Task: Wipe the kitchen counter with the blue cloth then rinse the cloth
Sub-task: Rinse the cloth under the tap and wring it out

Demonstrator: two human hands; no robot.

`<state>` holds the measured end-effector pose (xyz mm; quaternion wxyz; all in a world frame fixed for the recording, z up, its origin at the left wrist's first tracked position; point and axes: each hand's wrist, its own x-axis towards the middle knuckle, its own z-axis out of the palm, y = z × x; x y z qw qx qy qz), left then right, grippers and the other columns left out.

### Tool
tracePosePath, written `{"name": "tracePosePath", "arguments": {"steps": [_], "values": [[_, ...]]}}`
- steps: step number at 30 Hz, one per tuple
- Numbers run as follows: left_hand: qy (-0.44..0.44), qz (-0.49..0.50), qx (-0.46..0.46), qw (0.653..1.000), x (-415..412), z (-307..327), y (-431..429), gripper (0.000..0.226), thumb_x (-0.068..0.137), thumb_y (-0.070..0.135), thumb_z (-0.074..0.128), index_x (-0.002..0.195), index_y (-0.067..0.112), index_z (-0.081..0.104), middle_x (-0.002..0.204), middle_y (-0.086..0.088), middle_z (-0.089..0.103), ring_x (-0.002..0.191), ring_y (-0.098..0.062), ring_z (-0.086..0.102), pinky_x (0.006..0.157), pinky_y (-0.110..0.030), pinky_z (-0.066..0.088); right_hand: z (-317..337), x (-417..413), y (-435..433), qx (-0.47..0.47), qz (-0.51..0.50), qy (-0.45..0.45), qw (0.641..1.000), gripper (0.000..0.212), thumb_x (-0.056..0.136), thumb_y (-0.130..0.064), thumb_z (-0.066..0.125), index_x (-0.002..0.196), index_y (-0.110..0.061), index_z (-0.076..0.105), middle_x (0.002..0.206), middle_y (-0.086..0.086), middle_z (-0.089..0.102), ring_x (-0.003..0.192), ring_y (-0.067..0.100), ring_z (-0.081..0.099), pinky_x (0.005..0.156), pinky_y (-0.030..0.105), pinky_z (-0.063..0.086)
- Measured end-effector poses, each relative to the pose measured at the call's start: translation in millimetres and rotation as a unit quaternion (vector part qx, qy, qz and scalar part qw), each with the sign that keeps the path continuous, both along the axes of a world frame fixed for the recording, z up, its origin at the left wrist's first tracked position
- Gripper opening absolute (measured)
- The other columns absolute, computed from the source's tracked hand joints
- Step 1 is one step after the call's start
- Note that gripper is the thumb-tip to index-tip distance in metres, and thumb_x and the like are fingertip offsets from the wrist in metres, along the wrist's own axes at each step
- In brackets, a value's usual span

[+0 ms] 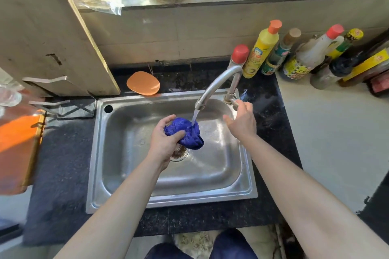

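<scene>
Steel sink [99, 153] in black stone counter [63, 174]; left hand [163, 141] bunches blue cloth [189, 134]

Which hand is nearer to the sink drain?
The left hand. It holds the blue cloth directly above the drain. The right hand is away at the tap's base, by the sink's back right corner.

— What sort of place is it?
— A home kitchen: a steel sink [134, 195] with running tap [216, 85] set in a dark stone surface [61, 174], and bottles [262, 48], probably sauces, along the wall.
</scene>
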<state>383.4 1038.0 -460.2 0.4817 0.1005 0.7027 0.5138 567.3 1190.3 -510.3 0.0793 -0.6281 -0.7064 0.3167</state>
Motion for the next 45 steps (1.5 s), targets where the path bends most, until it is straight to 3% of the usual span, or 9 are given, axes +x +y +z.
{"name": "tracePosePath", "arguments": {"steps": [8,16,22,24,28,30,33,36,45], "values": [[0.046,-0.005,-0.009,0.999,13.7,2.9,-3.7,0.061,0.077,-0.02,0.063,0.126,0.015,0.058,0.097,-0.003,0.065,0.074,-0.006,0.064,0.067,-0.014,0.054,-0.5,9.1,24.5,0.022,-0.031,0.026,0.999,0.053,0.097,-0.042,0.057,0.139,-0.01,0.051,0.129,0.015,0.054,0.115,0.034,0.056,0.092,0.04,0.046],[0.046,0.019,-0.008,0.999,16.3,7.6,-5.3,0.061,0.077,-0.019,0.064,0.125,0.019,0.059,0.105,-0.015,0.065,0.08,-0.02,0.064,0.066,-0.021,0.055,14.2,12.2,44.8,-0.056,-0.084,0.048,0.994,0.057,0.098,-0.047,0.054,0.146,-0.018,0.044,0.132,0.007,0.062,0.128,0.029,0.053,0.104,0.041,0.042],[0.03,0.012,0.005,0.999,11.3,24.4,-8.5,0.058,0.065,-0.007,0.064,0.118,0.016,0.062,0.097,-0.01,0.066,0.077,-0.019,0.062,0.07,-0.028,0.054,17.2,-13.2,-24.2,-0.04,-0.179,0.11,0.977,0.08,0.088,-0.037,0.071,0.15,-0.017,0.026,0.149,0.01,0.033,0.125,0.029,0.05,0.101,0.04,0.043],[0.022,0.003,0.006,1.0,7.1,30.2,-9.0,0.054,0.057,0.0,0.059,0.109,0.015,0.064,0.095,-0.011,0.063,0.075,-0.021,0.059,0.069,-0.034,0.05,11.7,-26.5,-54.7,-0.13,-0.156,0.154,0.967,0.073,0.089,-0.046,0.067,0.147,-0.018,0.033,0.144,0.008,0.042,0.122,0.026,0.053,0.097,0.035,0.044],[0.005,-0.027,0.038,0.999,-2.9,34.7,-13.5,0.046,0.057,-0.001,0.054,0.1,0.013,0.061,0.089,-0.013,0.062,0.072,-0.022,0.055,0.064,-0.031,0.046,9.7,-43.7,-87.0,-0.496,-0.155,0.318,0.793,0.064,0.091,-0.066,0.052,0.136,-0.021,0.054,0.129,0.009,0.061,0.11,0.026,0.063,0.087,0.039,0.056],[0.014,-0.037,0.047,0.998,-8.4,35.5,-20.2,0.045,0.059,-0.001,0.055,0.101,0.013,0.06,0.087,-0.01,0.063,0.07,-0.019,0.057,0.063,-0.03,0.048,12.6,-46.3,-94.5,-0.517,-0.158,0.392,0.744,0.047,0.097,-0.057,0.051,0.116,-0.018,0.067,0.108,0.007,0.071,0.096,0.025,0.068,0.075,0.034,0.056],[0.041,-0.053,0.025,0.997,-22.6,31.2,-34.7,0.054,0.06,0.003,0.061,0.113,0.012,0.059,0.092,-0.008,0.063,0.072,-0.017,0.061,0.066,-0.034,0.052,22.9,-50.8,-95.6,-0.393,-0.147,0.403,0.813,0.024,0.101,-0.039,0.053,0.1,-0.02,0.068,0.091,-0.001,0.072,0.077,0.011,0.065,0.061,0.024,0.046],[0.044,-0.076,0.005,0.996,-30.6,26.4,-49.7,0.062,0.06,0.007,0.065,0.122,0.015,0.058,0.098,-0.01,0.067,0.077,-0.017,0.064,0.074,-0.032,0.055,34.7,-51.1,-94.5,-0.286,-0.094,0.359,0.883,0.022,0.1,-0.034,0.057,0.103,-0.019,0.072,0.095,-0.004,0.073,0.087,0.009,0.065,0.068,0.026,0.048],[0.149,-0.223,-0.015,0.963,-33.2,35.6,-60.7,0.036,0.075,-0.008,0.06,0.096,0.019,0.071,0.088,-0.003,0.068,0.071,-0.013,0.059,0.06,-0.013,0.048,84.9,-40.1,-126.2,-0.183,-0.111,0.392,0.895,0.024,0.095,-0.015,0.06,0.078,-0.015,0.077,0.085,0.003,0.074,0.087,0.017,0.069,0.086,0.039,0.055]]}}
